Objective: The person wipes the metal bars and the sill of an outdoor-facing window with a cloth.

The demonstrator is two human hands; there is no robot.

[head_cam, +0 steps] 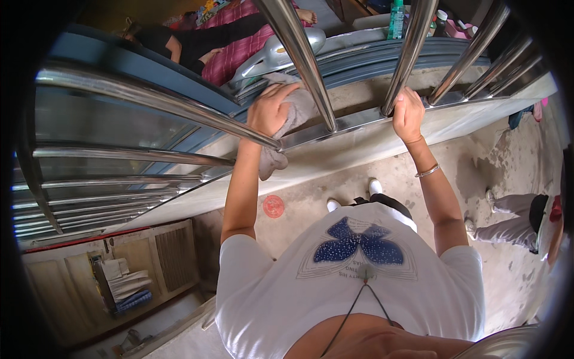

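Observation:
Between two steel bars of a window grille, my left hand (270, 110) reaches in and presses on a grey cloth (299, 107) at the sill. One end of that cloth hangs down over the outer wall edge below my wrist. My right hand (408, 114) is closed around the foot of a polished metal bar (410, 54), beside the grille's flat bottom rail (358, 124). Behind the bars run the blue-grey window frame tracks (358, 69).
Inside the window, a person (193, 40) lies on a red checked cloth, near a silver-grey handled object (278, 51) and a green bottle (396, 20). Another person (515, 222) stands at right. A wooden cabinet (134, 264) with folded cloths is at lower left.

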